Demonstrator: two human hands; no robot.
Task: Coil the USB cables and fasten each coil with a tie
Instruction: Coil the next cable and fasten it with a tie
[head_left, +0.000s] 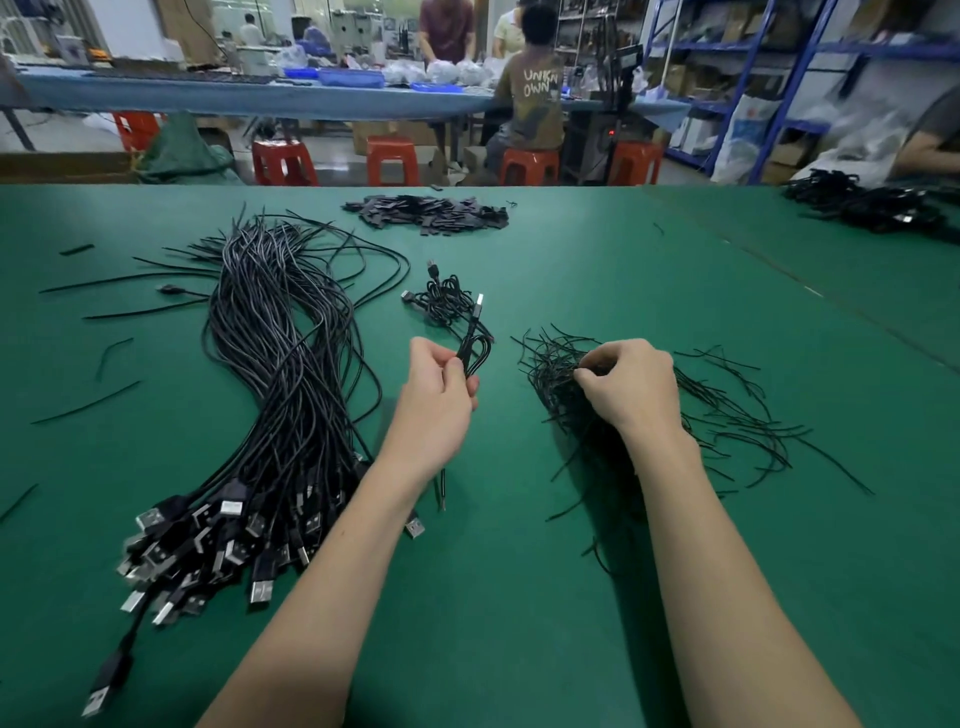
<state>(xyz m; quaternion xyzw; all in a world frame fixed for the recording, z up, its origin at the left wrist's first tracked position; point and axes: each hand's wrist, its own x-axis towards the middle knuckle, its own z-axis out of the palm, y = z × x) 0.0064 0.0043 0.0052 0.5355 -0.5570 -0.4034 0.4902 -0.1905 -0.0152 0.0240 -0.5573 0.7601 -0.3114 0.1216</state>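
- Table mat (571, 597): plain green.
- USB cable bundle (280, 364): black, silver plugs.
- Twist ties (597, 405): black.
- Stools (392, 158): red.
- Shelving (748, 78): blue.

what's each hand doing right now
Left hand: grips a coiled cable.
Right hand: fingers pinching at the ties.

Both hands reach forward on bare forearms, left hand (439, 397) fist-curled, right hand (631, 387) pinching downward.
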